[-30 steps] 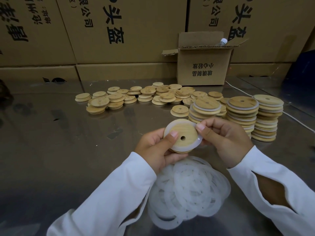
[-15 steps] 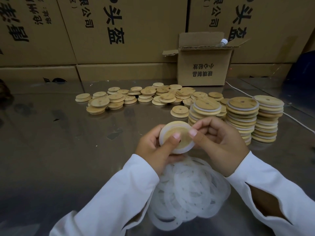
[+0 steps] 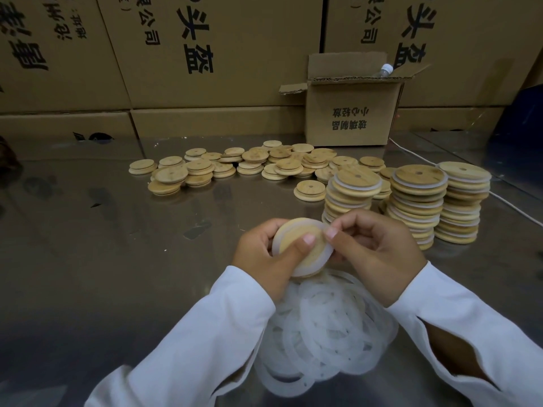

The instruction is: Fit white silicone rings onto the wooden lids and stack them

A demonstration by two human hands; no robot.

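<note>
Head view, centre: lid (image 3: 296, 245) pinched in left hand (image 3: 266, 254), now turned, hole hidden. Ring (image 3: 318, 261) drawn further round rim than a second ago; right hand (image 3: 373, 251) pinching it at 2 o'clock. Nearly seated. Stacks (image 3: 417, 201) at 2 o'clock, on counter (image 3: 117, 259).

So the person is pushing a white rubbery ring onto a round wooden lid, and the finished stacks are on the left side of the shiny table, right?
Nearly. The head view shows both hands fitting the white silicone ring onto the round wooden lid, but the tall finished stacks stand on the right side of the shiny metal table, not the left.
</note>
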